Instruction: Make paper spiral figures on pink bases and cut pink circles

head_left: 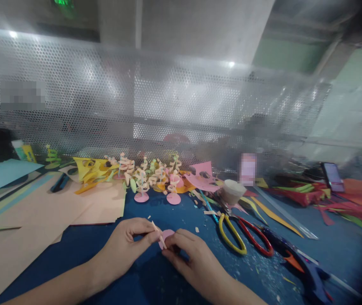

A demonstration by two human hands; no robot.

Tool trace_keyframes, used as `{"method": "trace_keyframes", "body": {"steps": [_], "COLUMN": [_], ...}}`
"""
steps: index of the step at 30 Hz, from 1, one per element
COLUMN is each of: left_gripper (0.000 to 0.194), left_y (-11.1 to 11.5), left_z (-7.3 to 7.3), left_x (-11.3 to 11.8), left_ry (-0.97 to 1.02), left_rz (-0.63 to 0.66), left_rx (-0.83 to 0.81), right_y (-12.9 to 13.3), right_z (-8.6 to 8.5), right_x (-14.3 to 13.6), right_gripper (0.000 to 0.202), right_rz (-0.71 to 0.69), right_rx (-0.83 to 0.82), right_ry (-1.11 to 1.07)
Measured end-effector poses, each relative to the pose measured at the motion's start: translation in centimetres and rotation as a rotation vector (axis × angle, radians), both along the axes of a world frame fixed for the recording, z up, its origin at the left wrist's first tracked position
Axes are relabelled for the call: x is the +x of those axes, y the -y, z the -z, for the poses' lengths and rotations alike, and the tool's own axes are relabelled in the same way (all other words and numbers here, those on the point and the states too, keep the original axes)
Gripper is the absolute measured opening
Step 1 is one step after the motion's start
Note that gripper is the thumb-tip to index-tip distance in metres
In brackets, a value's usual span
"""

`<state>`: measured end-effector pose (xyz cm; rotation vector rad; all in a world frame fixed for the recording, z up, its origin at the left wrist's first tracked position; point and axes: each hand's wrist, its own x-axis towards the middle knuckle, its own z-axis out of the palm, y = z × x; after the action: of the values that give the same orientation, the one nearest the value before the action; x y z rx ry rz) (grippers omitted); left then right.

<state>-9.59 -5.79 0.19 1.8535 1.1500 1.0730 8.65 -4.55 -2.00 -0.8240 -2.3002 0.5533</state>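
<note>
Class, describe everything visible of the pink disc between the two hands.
The pink disc looks thin, flat and plain, apparently paper, with a rounded upper edge. It sits between the left hand and the right hand, which grips and partly hides its right side. A pale strip crosses its lower-left part. Whether the left hand touches it is unclear.

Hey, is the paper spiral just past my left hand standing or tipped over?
Standing: the spiral rises in coils above its pink disc, which lies flat on the table.
</note>
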Motion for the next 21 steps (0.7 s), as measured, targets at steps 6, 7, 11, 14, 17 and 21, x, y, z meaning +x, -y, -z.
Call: {"method": "trace_keyframes", "body": {"steps": [6, 7, 11, 14, 17, 21], "left_gripper": [0.018, 0.020, 0.022, 0.029, 0.030, 0.029], "left_y": [-0.1, -0.1, 0.1, 0.4, 0.6, 0.6], "left_z": [0.1, 0.2, 0.7, 0.8, 0.8, 0.9], "left_x": [0.0, 0.0, 0.0, 0.1, 0.2, 0.1], "left_ry": [-0.008, -0.048, -0.332, -0.468, -0.513, -0.506], "left_rz": [0.019, 0.024, 0.171, 0.310, 0.328, 0.319], "left_rx": [-0.073, -0.057, 0.183, 0.263, 0.260, 0.276], "right_y": [-0.7, -1.0, -1.9, -2.0, -1.9, -1.7], "right_z": [0.1, 0.2, 0.8, 1.0, 0.8, 0.6], "right_x": [0.4, 0.4, 0.7, 0.7, 0.6, 0.6], "right_gripper": [0.011, 0.011, 0.011, 0.012, 0.013, 0.013], "right_rz": [0.103, 0.128, 0.158, 0.145, 0.143, 0.158], "right_rx": [-0.161, -0.219, -0.338, -0.337, -0.319, -0.276], "right_ry": [-0.089, -0.131, -0.211, -0.190, -0.147, -0.102]}}
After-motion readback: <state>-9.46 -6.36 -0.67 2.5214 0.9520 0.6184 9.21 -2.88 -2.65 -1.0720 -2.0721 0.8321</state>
